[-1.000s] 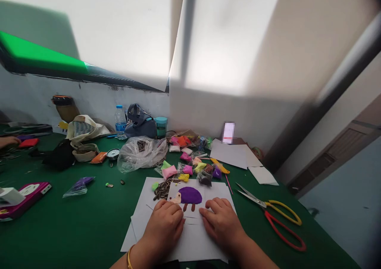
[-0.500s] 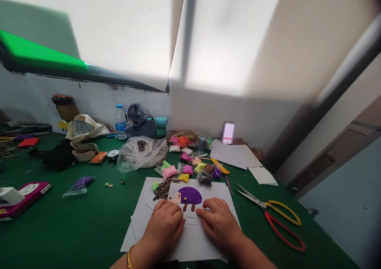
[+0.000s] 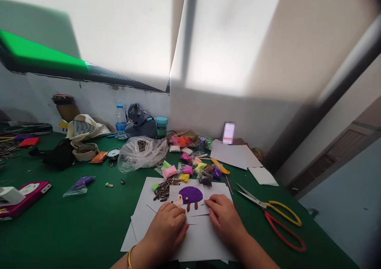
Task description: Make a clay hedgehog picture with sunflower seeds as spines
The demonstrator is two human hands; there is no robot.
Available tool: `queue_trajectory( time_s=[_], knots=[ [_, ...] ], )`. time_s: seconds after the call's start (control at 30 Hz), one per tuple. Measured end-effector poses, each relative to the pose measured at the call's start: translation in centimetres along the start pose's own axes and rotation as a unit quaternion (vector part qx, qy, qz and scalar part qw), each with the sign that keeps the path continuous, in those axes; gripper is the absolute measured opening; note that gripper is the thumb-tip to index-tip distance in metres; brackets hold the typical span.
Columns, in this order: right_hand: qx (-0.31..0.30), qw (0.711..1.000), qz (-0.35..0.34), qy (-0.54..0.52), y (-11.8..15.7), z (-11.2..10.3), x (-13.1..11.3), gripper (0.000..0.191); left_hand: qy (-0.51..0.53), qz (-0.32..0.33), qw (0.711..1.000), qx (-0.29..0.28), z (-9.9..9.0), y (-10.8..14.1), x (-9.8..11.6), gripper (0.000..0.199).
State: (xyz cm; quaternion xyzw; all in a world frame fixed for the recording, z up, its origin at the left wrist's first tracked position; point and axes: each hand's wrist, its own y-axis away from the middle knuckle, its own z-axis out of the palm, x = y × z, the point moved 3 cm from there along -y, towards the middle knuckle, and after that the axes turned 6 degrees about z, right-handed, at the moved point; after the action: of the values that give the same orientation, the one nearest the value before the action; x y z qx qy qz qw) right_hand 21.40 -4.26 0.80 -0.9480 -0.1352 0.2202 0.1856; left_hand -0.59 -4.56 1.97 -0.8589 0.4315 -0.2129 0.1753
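A small white paper card [image 3: 177, 189] carries a purple clay hedgehog [image 3: 190, 195] with a pale face and brown legs. My left hand [image 3: 168, 223], with a gold bangle at the wrist, is closed at the card's lower left corner. At the right edge, my right hand [image 3: 223, 215] pinches the card between thumb and fingers. Larger white sheets [image 3: 202, 245] lie beneath it and both hands. Striped sunflower seeds [image 3: 165, 189] are heaped just beyond my left hand, beside a lump of green clay [image 3: 155, 186]. Both thumbs are partly hidden.
Scissors [image 3: 264, 205] with red and yellow handles lie open on the right. Bagged coloured clay [image 3: 190, 169] and a plastic bag of seeds [image 3: 143, 154] stand behind the sheets. A bottle [image 3: 120, 122], a phone [image 3: 228, 133] and a magenta box [image 3: 32, 193] are farther out.
The card with the hedgehog has shifted slightly right and turned a little. My right hand has moved slightly right and up with it; my left hand has followed a little to the right.
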Motion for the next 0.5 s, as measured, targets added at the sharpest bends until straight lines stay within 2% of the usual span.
queue_trajectory(
  time_s=[0.1,0.27,0.5],
  knots=[
    [-0.003,1.0,-0.007,-0.006,0.06,0.04,-0.09,0.034,0.002,-0.002,1.0,-0.009,-0.13,-0.05,0.15,0.007],
    [0.012,0.999,-0.023,-0.028,0.11,-0.16,-0.25,0.025,0.0,-0.008,1.0,-0.014,-0.12,-0.05,0.09,0.007],
    [0.028,0.999,-0.015,-0.028,0.2,-0.32,-0.3,0.028,0.004,-0.01,1.0,-0.016,0.1,0.06,0.03,0.008]
  ],
)
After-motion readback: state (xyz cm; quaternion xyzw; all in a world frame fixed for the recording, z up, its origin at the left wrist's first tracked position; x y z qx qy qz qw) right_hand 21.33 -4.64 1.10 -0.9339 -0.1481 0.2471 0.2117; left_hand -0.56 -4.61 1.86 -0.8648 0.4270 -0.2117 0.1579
